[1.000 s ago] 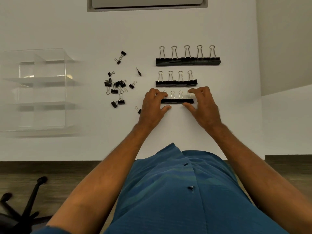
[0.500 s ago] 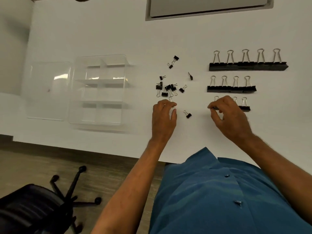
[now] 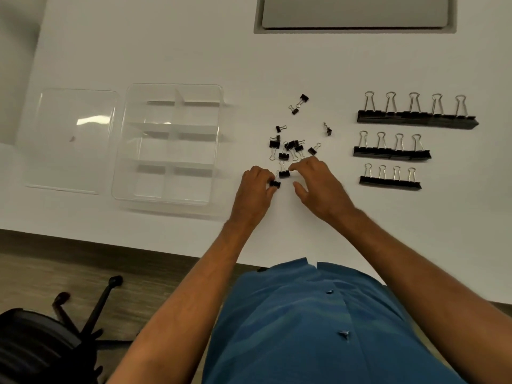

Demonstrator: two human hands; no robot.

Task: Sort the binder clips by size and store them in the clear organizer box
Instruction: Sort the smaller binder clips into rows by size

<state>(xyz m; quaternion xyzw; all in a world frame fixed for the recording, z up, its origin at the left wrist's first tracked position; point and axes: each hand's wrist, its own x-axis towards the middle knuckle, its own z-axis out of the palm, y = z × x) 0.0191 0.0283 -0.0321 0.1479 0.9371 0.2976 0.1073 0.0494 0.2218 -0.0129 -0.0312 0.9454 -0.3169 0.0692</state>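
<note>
Small black binder clips lie scattered at the table's middle. My left hand pinches one small clip at the pile's near edge. My right hand touches a second small clip with its fingertips just beside it. To the right lie three tidy rows: the largest clips at the back, medium clips in the middle, smaller ones nearest me. The clear organizer box with its dividers stands to the left, and nothing is visible in its compartments.
The box's clear lid lies flat left of the box. A grey recessed panel sits at the table's far side. The white table's front edge runs near my body. A black office chair stands on the floor at the lower left.
Both hands left the nearest row of clips and moved left to the loose pile. The left hand took hold of a small clip and the right hand reached a second one.
</note>
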